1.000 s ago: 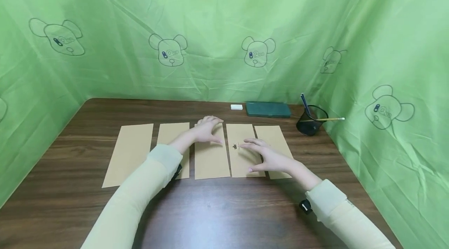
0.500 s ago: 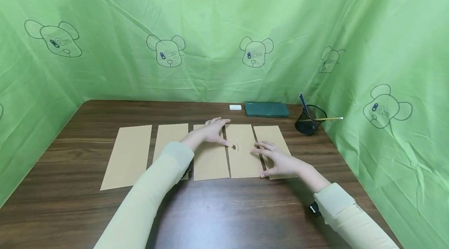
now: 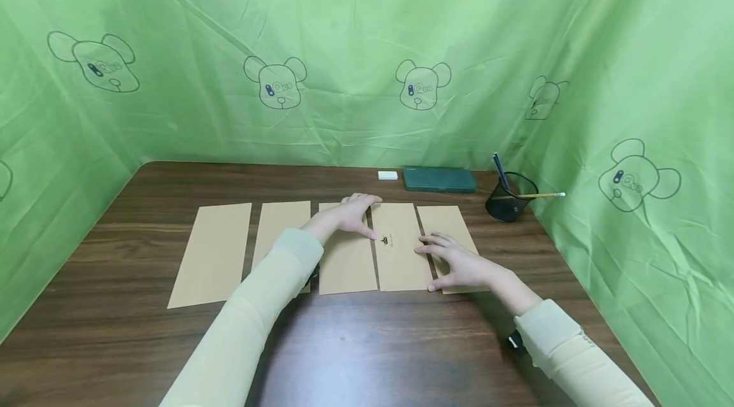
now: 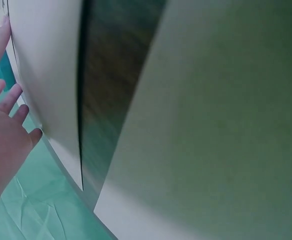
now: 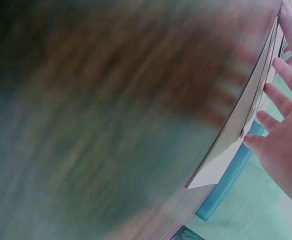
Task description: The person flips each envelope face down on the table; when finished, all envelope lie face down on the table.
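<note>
Several flat tan kraft-paper rectangles lie in a row on the wooden table. My left hand (image 3: 352, 214) reaches over the middle rectangle (image 3: 346, 267), fingers spread; its thumb and fingertips come to the left edge of the second rectangle from the right (image 3: 401, 270), which bears a small crown print. Over the rightmost rectangle (image 3: 444, 219) is my right hand (image 3: 459, 265), fingers apart, tips at the right edge of the printed one. Neither hand grips anything. Both wrist views show the hands (image 4: 6, 135) (image 5: 286, 135) with fingers extended; firm contact cannot be told.
Behind the row sit a white eraser (image 3: 387, 175) and a dark green flat case (image 3: 439, 179). A black mesh pen cup (image 3: 504, 206) with pens and a pencil stands tilted at the right. Green cloth (image 3: 344, 133) hangs round the table (image 3: 338, 343).
My left hand has shifted right, from the middle rectangle to the printed one's left edge. My right hand has moved right and slightly nearer me, uncovering the crown print. The rectangles stay put.
</note>
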A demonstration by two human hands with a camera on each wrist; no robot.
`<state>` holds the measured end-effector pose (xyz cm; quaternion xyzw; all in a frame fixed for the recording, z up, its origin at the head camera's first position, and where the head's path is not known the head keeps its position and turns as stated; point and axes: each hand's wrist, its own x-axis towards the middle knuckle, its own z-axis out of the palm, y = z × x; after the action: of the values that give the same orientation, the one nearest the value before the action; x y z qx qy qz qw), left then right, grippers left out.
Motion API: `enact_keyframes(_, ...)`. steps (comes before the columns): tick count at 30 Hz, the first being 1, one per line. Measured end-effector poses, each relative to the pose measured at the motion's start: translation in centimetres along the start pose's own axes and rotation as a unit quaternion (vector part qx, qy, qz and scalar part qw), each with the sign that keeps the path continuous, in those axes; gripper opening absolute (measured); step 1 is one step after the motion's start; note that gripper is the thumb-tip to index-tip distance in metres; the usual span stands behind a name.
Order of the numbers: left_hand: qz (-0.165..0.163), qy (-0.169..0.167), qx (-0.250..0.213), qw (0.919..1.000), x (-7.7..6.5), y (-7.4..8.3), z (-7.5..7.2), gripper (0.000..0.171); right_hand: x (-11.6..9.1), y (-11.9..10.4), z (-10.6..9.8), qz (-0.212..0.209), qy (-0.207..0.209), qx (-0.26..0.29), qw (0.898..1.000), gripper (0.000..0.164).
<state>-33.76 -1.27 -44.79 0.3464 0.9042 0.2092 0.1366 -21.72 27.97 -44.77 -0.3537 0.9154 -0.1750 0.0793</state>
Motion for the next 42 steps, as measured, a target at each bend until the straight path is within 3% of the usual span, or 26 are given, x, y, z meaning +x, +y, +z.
enact_keyframes(9, 0.015, 0.016, -0.023, 0.9995, 0.5, -0.1, 0.0, 0.090, 0.1, 0.1, 0.0, -0.001, 0.001, -0.007, 1.000, 0.079)
enact_keyframes(18, 0.040, 0.059, -0.045, 0.9964, 1.0, -0.5, 0.1, 0.076, 0.4, -0.1, -0.1, -0.005, 0.004, -0.006, 1.000, 0.081)
enact_keyframes(26, 0.041, 0.087, -0.057, 0.9937, 1.3, 0.4, -0.4, 0.050, 0.7, -0.8, -0.1, 0.008, 0.001, 0.010, 1.000, 0.084)
enact_keyframes(30, 0.047, 0.099, -0.057, 0.9923, 1.3, 0.9, -0.7, 0.036, 1.0, -1.4, -0.4, 0.012, 0.006, 0.036, 0.999, 0.082)
enact_keyframes(34, 0.057, 0.113, -0.045, 0.9910, 1.1, 1.2, -1.3, 0.027, 1.5, -2.3, -1.0, -0.015, 0.015, 0.083, 0.996, 0.076)
enact_keyframes(37, 0.061, 0.120, -0.042, 0.9900, 1.0, 1.4, -1.8, 0.023, 1.8, -2.9, -1.6, -0.028, 0.009, 0.145, 0.989, 0.071)
enact_keyframes(42, 0.057, 0.132, -0.045, 0.9885, 1.3, 1.5, -2.7, 0.020, 2.2, -3.8, -2.6, -0.004, -0.008, 0.219, 0.976, 0.066)
